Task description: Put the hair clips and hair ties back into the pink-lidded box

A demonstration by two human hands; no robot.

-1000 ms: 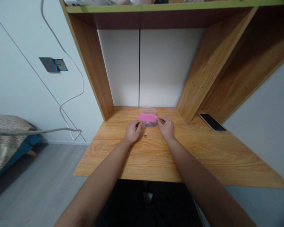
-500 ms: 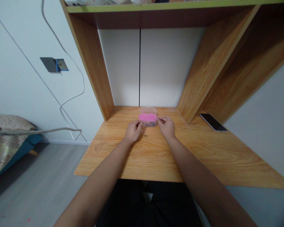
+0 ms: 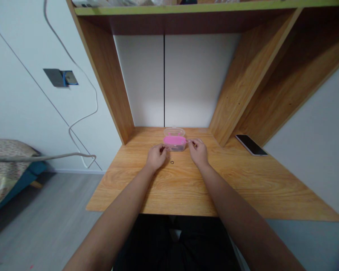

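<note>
A small oblong clear plastic box (image 3: 177, 148) with a pink inner tray (image 3: 174, 140) stands near the back of the desk. Its clear lid (image 3: 174, 131) is tipped open toward the wall. At the box's front left corner, my left hand (image 3: 156, 156) is closed in a pinch; whatever lies between the fingertips is too small to name. My right hand (image 3: 198, 151) pinches by the right end of the box, with a tiny pinkish bit at its fingertips that I cannot identify. A small black ring (image 3: 172, 162) lies on the wood in front of the box.
The wooden desk (image 3: 180, 192) has side panels and a shelf (image 3: 169, 11) overhead. A phone-like dark slab (image 3: 251, 145) lies at the right against the panel. A white cable (image 3: 94, 90) hangs on the left wall by an opened socket (image 3: 56, 77).
My right hand has drawn slightly rightward from the end of the box. My left hand stays by the front left corner. The whole view has shifted a little.
</note>
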